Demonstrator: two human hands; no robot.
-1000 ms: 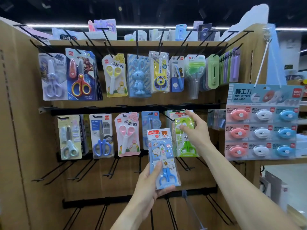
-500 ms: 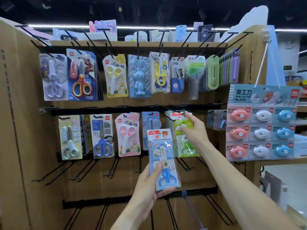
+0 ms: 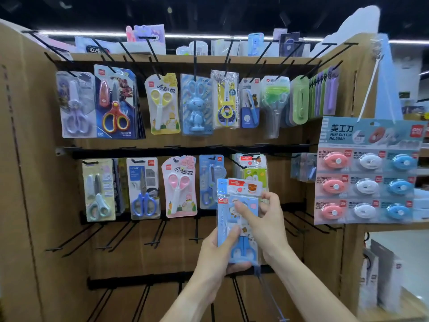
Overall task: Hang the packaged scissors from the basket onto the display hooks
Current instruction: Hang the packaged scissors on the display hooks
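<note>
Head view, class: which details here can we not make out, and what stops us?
- Count of blue scissors packs held: left hand and right hand cover them.
- Green pack: its hook hole is hidden behind other packs.
- Basket: outside the frame.
- Mini cutter card: small print blurred.

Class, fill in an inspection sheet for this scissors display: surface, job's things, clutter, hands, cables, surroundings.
Surface: brown display board with rows of black hooks, the lower ones bare.
Job's things: blue packaged scissors held in front of the board, not hung; basket not in view.
Clutter: nothing seen.
Hands: left hand grips the pack's lower part; right hand pinches its upper part.
Cables: nothing seen.
Surroundings: mini cutter card hanging at right.
</note>
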